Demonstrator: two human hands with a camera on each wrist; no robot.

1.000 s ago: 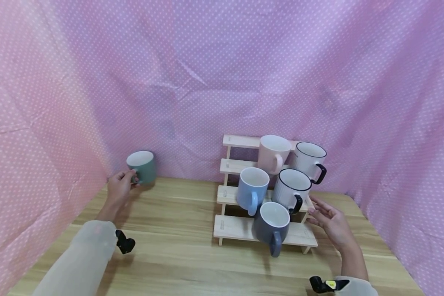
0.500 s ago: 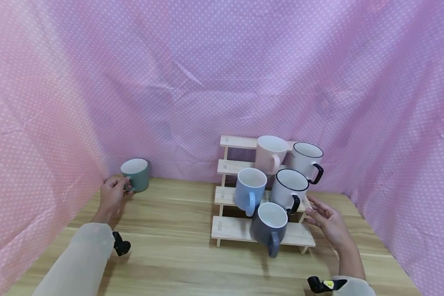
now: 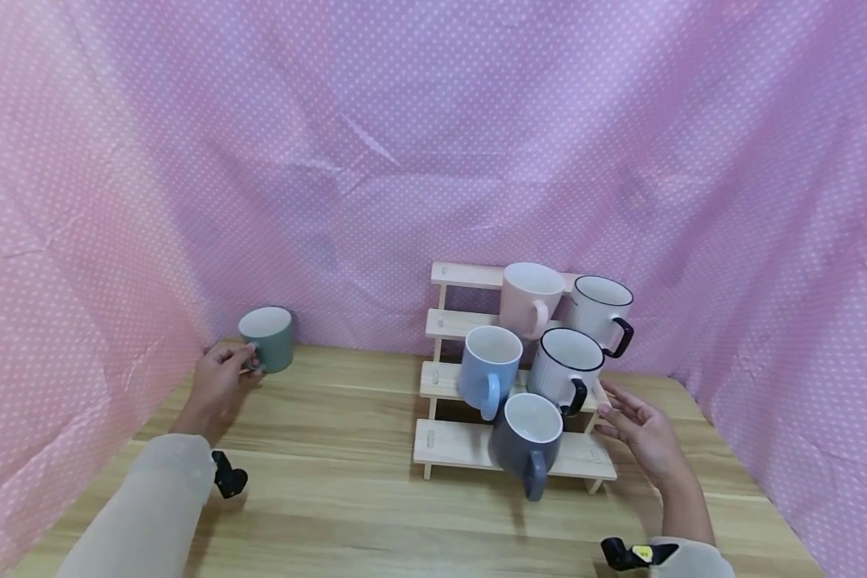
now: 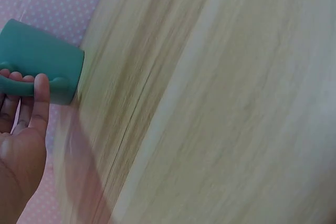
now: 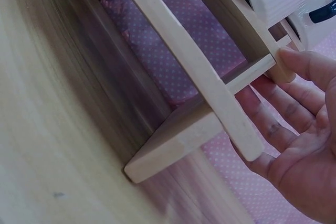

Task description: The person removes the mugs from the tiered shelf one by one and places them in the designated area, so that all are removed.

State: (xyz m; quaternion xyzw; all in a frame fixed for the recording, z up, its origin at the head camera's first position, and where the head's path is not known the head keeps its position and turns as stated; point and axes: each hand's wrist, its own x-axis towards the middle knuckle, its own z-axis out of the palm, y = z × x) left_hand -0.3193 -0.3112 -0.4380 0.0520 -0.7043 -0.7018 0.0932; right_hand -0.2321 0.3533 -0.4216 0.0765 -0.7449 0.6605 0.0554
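At the back left of the table, my left hand (image 3: pixel 218 377) holds a green mug (image 3: pixel 274 345) with a white inside. Its fingers curl round the mug's handle (image 4: pixel 21 86), plain in the left wrist view. The mug is upright; I cannot tell whether its base touches the wood. My right hand (image 3: pixel 649 440) is at the right side of a stepped wooden rack (image 3: pixel 457 443). In the right wrist view its thumb (image 5: pixel 304 64) lies against a shelf's end, with the fingers behind and below, so it grips that end.
The rack carries a pink mug (image 3: pixel 523 309), two white mugs with black rims, including the front one (image 3: pixel 559 373), a blue mug (image 3: pixel 486 381) and a dark grey mug (image 3: pixel 516 445). Pink dotted cloth (image 3: pixel 376 201) hangs behind and beside the wooden table (image 3: pixel 332 449).
The green mug in my left hand has come down and slightly nearer over the last second, staying almost put in the latest half second. My right hand keeps its place at the rack.
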